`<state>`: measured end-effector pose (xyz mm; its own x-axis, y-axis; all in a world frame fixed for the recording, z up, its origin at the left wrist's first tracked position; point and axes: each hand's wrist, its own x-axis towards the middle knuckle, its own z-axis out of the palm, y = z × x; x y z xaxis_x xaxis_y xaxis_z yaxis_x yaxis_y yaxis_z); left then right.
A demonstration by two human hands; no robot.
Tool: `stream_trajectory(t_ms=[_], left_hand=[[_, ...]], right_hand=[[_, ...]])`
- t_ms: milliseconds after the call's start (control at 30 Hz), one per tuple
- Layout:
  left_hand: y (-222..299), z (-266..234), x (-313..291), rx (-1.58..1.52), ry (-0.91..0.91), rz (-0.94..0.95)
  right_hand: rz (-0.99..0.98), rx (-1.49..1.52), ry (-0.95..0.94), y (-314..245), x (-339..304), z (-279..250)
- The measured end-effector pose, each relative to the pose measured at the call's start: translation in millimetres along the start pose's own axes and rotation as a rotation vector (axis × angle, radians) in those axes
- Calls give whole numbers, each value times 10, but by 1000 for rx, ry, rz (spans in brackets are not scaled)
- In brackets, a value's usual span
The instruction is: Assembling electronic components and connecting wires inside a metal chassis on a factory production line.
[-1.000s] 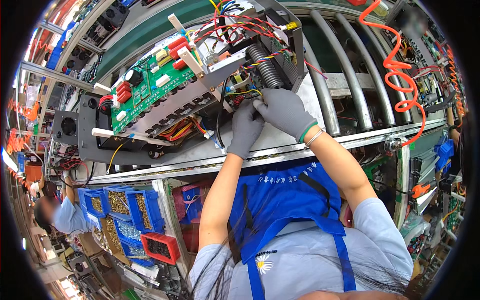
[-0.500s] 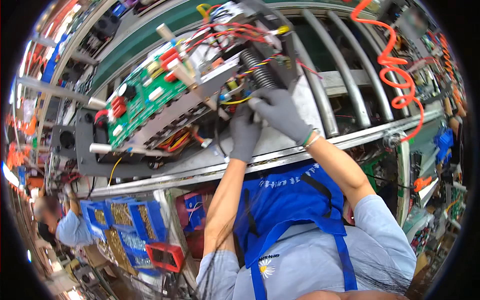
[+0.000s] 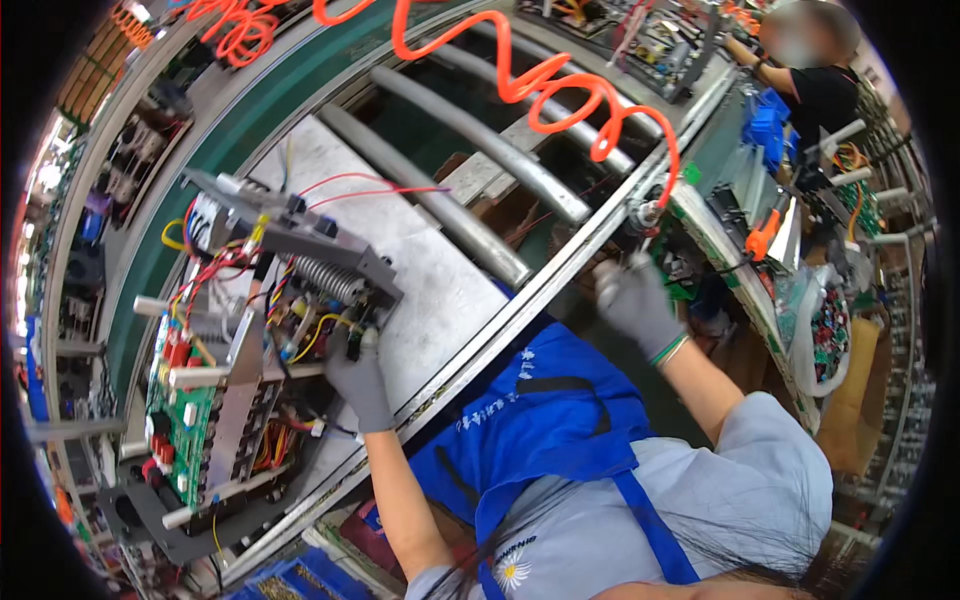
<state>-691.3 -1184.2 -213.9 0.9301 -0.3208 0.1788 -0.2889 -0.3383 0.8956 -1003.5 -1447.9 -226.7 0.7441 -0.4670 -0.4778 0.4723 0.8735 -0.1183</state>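
Observation:
An electronics assembly (image 3: 225, 400) with a green circuit board (image 3: 185, 415), bundled coloured wires and a dark frame lies on the left, on a grey metal plate (image 3: 440, 285). My left hand (image 3: 358, 385), in a grey glove, is at its near right side, fingers closed by a yellow wire (image 3: 318, 335) and a ribbed grey hose (image 3: 335, 280). What they grip is hidden. My right hand (image 3: 640, 308), also gloved and a little blurred, is off the plate past the rail. Its fingers are apart with nothing visible in them, just below the metal fitting (image 3: 645, 215) of a coiled orange hose (image 3: 545, 90).
Metal rollers (image 3: 480, 140) run beyond the plate, bordered by a metal rail (image 3: 560, 265). At the right are an orange-handled tool (image 3: 765, 235) and a plastic bag of small parts (image 3: 825, 335). Another person (image 3: 815, 85) stands at the far right. Blue bins (image 3: 310, 580) stand below left.
My right hand has left the assembly and moved right toward the hose fitting. My left hand stays at the wires. The view has swung right, so the assembly appears farther left.

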Motion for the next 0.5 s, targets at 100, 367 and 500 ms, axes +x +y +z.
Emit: stream_trajectory(t_ms=[100,367,500], left_hand=[[-175,26,92,41,-7,1],[-91,-25,74,124,-26,144],[10,-53,38,154,-32,173]], right_hand=[[-142,220,-209,-850,293,-688],[-121,29,175,-1504,761,-416],[-233,-99,190,-1196,586,-198]])
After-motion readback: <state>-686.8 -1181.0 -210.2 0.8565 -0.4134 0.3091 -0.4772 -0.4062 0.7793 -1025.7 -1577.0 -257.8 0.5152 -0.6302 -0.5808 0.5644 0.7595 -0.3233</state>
